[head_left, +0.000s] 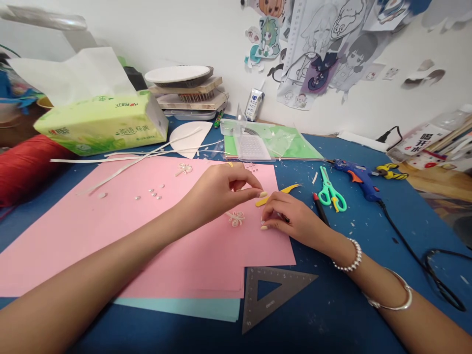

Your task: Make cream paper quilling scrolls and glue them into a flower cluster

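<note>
My left hand (pixel 232 186) hovers over the pink paper (pixel 191 265), thumb and forefinger pinched together. Whatever lies between those fingertips is too small to make out. Closed as well, my right hand (pixel 289 216) rests at the paper's right edge, its thumb and fingertips together on something tiny that I cannot identify. Between and just left of the hands lies a cream coiled-paper ornament (pixel 236 219). A second coiled ornament (pixel 184 168) sits farther back. Several pearl-like beads (pixel 153 193) are scattered to the left. Yellow tweezers (pixel 282 191) lie partly behind my right hand.
A grey set square (pixel 273 300) lies in front. To the right are green scissors (pixel 330 189), a red-tipped black pen (pixel 320 209), a blue glue gun (pixel 359 179) with its cord, and pliers (pixel 393 172). White paper strips (pixel 140 160) and a tissue pack (pixel 103 123) are back left.
</note>
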Demonstrator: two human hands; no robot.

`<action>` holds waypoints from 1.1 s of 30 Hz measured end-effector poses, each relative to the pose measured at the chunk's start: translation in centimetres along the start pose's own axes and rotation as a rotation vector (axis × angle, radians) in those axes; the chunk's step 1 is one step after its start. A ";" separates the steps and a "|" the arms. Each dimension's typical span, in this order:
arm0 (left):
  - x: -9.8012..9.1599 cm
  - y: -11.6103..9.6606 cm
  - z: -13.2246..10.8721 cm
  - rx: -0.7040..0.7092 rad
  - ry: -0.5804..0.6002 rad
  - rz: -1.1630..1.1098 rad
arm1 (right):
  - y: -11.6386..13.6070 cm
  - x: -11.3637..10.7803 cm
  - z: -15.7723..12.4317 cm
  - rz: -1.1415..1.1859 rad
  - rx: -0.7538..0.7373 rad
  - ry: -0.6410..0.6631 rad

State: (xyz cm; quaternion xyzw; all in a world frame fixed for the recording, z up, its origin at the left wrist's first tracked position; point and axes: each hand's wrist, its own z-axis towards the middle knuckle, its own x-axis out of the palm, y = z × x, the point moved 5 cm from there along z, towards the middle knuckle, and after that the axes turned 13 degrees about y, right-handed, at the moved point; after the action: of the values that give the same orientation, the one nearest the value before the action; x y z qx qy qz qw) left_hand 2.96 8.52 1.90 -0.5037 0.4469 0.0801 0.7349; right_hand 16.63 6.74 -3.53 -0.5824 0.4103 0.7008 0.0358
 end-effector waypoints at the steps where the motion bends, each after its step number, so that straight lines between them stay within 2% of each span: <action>1: -0.2 0.1 0.0 -0.008 -0.005 -0.007 | 0.0 0.0 0.0 0.001 0.000 -0.003; 7: -2.1 1.0 0.1 -0.089 -0.123 -0.044 | 0.1 -0.2 -0.1 0.003 -0.005 -0.007; 15: -5.2 2.0 -0.7 -0.128 -0.421 -0.100 | 0.1 -0.1 -0.1 0.020 -0.027 -0.019; 18: -6.4 2.5 -1.2 -0.095 -0.568 -0.107 | 0.1 -0.2 -0.1 0.016 -0.027 -0.028; 22: -8.2 3.7 -1.8 0.035 -0.793 -0.136 | 0.1 -0.1 -0.1 0.020 -0.029 -0.035; 25: -9.4 4.7 -2.3 0.088 -0.914 -0.132 | 0.0 -0.1 -0.1 0.025 -0.024 -0.035; 30: -11.4 5.7 -3.5 0.065 -1.087 -0.066 | 0.1 -0.1 -0.1 0.027 -0.015 -0.021; 33: -12.3 5.9 -4.3 0.013 -1.142 -0.028 | 0.0 -0.1 -0.1 0.023 -0.006 -0.018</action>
State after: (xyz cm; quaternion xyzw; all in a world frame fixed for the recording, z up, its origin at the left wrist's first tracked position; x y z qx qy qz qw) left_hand -10.10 11.99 6.65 -0.3818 -0.0272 0.3271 0.8640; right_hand 16.74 6.70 -3.38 -0.5716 0.4146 0.7075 0.0298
